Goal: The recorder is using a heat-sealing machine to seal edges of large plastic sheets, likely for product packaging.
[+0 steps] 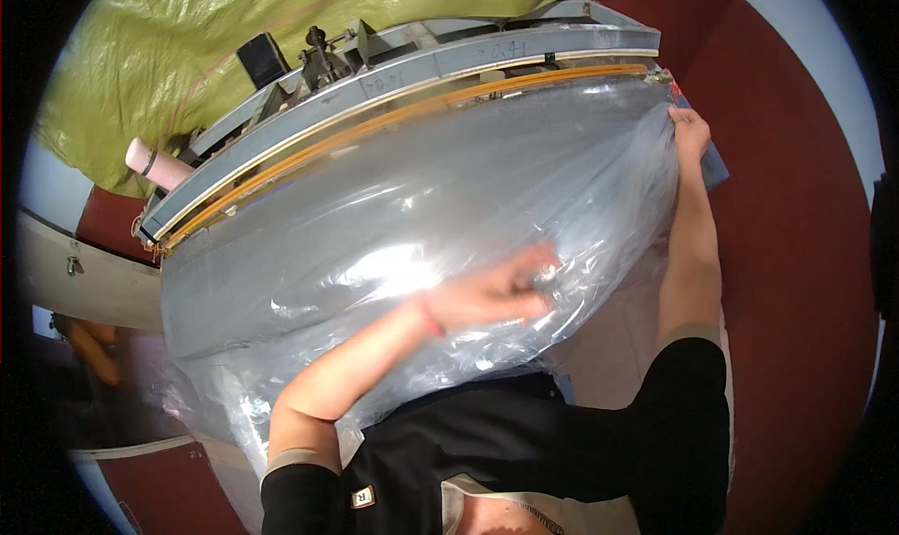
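A wide sheet of clear plastic film (309, 254) spreads over the bench in front of me, bunched into folds on the right. At its far right corner my right hand (691, 131) is closed, pinching the gathered edge of the film. Above the middle right of the film is my left hand (492, 290), blurred by motion, its fingers apart with nothing seen between them. Whether it touches the film I cannot tell. The film's near edge hangs in crumpled folds close to my body.
Beyond the film runs a long grey metal bar (403, 74) with an orange strip (375, 123) along it. A dark phone-like rectangle (263, 60) and a pink cylinder (157, 164) are at its back. Yellow-green sheeting (178, 58) lies behind; reddish floor (796, 254) is at right.
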The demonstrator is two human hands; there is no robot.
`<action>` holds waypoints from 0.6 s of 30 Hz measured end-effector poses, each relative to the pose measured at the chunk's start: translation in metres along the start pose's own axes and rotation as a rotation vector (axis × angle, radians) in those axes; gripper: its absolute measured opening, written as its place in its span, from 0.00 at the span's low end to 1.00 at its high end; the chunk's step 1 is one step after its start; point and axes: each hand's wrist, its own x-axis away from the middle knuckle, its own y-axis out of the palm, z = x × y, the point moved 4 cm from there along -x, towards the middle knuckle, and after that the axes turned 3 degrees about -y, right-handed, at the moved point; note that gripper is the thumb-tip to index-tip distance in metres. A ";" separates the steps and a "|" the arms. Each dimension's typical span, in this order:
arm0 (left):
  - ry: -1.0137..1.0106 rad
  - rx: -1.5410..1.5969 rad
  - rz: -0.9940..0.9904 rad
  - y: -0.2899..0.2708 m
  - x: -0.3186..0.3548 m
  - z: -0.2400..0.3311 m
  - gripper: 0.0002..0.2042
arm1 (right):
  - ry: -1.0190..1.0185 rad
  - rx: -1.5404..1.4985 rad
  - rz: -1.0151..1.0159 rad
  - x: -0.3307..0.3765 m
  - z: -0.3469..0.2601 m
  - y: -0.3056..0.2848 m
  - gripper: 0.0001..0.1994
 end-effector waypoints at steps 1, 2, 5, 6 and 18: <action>-0.187 -0.004 -0.172 0.012 0.004 -0.012 0.33 | 0.015 0.070 -0.006 0.005 -0.008 0.003 0.11; -0.238 -0.008 -0.337 0.030 0.008 -0.004 0.28 | 0.004 0.073 -0.005 0.005 -0.009 0.001 0.11; -0.045 -0.152 -0.560 0.029 0.049 0.027 0.20 | -0.052 0.052 0.001 0.005 -0.001 0.004 0.11; 0.182 -0.150 -0.497 0.021 0.065 0.048 0.15 | -0.091 -0.041 -0.017 0.000 0.010 0.001 0.10; 0.404 -1.407 2.000 -0.084 0.366 0.139 0.07 | -0.148 -0.062 -0.140 -0.044 0.080 0.016 0.13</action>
